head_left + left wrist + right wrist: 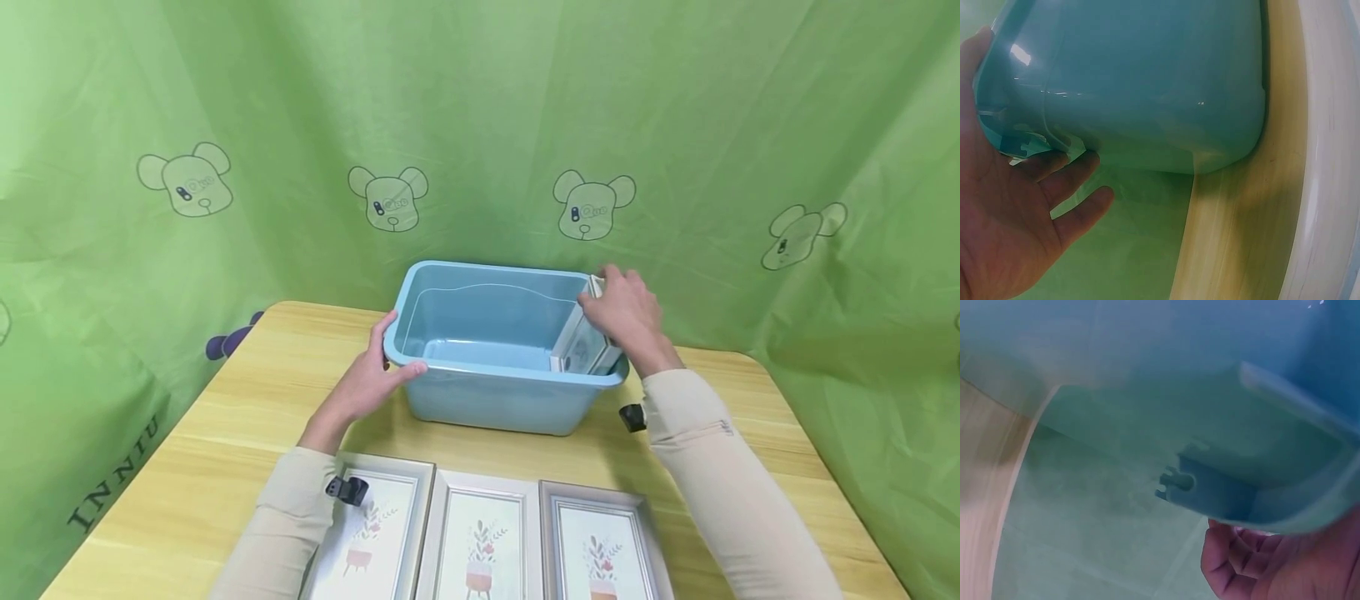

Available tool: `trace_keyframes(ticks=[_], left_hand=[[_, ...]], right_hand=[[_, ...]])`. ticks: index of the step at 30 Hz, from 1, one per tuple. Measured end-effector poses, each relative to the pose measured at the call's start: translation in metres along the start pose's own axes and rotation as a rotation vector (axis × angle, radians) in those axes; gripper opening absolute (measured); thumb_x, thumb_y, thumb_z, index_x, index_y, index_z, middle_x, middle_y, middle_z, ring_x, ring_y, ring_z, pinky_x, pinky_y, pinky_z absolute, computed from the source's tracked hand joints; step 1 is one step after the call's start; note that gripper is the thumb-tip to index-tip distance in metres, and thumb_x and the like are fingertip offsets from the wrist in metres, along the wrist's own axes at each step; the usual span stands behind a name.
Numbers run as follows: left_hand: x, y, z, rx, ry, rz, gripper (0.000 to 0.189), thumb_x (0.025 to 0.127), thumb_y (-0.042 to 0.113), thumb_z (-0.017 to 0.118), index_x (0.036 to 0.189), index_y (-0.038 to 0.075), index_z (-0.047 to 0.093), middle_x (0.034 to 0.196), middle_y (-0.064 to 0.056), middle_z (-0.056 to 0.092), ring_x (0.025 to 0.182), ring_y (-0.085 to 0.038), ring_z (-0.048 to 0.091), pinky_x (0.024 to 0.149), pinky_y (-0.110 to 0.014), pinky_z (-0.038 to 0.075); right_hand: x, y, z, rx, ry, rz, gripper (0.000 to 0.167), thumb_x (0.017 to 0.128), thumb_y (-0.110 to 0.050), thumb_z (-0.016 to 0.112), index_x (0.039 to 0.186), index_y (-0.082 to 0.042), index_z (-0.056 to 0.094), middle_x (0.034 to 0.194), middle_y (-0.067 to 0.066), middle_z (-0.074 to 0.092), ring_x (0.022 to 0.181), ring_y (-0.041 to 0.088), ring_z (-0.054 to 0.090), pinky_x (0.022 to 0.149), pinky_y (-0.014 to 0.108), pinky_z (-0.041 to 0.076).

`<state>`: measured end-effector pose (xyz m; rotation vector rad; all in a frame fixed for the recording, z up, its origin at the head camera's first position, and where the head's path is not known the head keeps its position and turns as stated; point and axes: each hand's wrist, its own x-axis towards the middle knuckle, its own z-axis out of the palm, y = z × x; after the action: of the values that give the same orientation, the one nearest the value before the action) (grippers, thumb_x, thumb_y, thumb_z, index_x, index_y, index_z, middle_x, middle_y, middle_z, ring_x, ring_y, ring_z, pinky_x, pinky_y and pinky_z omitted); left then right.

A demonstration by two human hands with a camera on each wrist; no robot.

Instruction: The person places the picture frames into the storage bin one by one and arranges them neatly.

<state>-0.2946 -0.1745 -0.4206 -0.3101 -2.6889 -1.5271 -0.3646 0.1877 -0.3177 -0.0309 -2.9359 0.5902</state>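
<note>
A light blue plastic tub [487, 400] stands on the wooden table. At its left end my left hand [367, 379] holds the rim, thumb over the edge and fingers along the outside; the left wrist view shows several fingers [1075, 178] spread beneath the rim. My right hand [626, 312] grips the top of a white-edged picture frame [585, 346], which leans on edge inside the tub's right end. Whether more than one frame stands there I cannot tell. In the right wrist view the right hand [1291, 569] is partly hidden behind the tub's rim.
Three picture frames with potted-plant prints lie side by side in front of the tub: a left frame [382, 533], a middle frame [480, 533] and a right frame [600, 542]. A green curtain [480, 125] hangs behind the table [225, 450].
</note>
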Motion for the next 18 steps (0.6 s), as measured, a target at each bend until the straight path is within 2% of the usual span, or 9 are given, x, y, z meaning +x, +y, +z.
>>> trace_keyframes(ticks=[7,14,18], left_hand=[[0.000,0.001,0.001,-0.010,-0.005,-0.003,0.103,0.081,0.058,0.069,0.154,0.038,0.000,0.151,-0.022,0.039,0.140,-0.034,0.039,0.114,-0.055,0.033],[0.000,0.001,0.001,-0.017,-0.003,-0.002,0.102,0.081,0.057,0.070,0.154,0.038,0.001,0.151,-0.022,0.039,0.140,-0.034,0.039,0.114,-0.054,0.033],[0.000,0.001,0.000,-0.013,-0.003,0.003,0.102,0.081,0.056,0.070,0.154,0.036,0.001,0.150,-0.022,0.040,0.140,-0.034,0.039,0.114,-0.055,0.033]], right_hand=[[-0.016,0.005,-0.009,0.043,0.056,-0.007,0.068,0.094,-0.046,0.053,0.148,-0.009,0.036,0.136,0.028,0.040,0.110,0.043,0.046,0.087,0.058,0.046],[-0.037,0.011,-0.012,0.108,0.128,-0.069,0.067,0.094,-0.042,0.056,0.150,-0.013,0.033,0.125,0.021,0.046,0.104,0.035,0.046,0.082,0.051,0.044],[-0.050,0.013,-0.012,0.152,0.167,-0.099,0.063,0.094,-0.040,0.056,0.148,-0.016,0.037,0.124,0.017,0.048,0.105,0.033,0.048,0.080,0.047,0.044]])
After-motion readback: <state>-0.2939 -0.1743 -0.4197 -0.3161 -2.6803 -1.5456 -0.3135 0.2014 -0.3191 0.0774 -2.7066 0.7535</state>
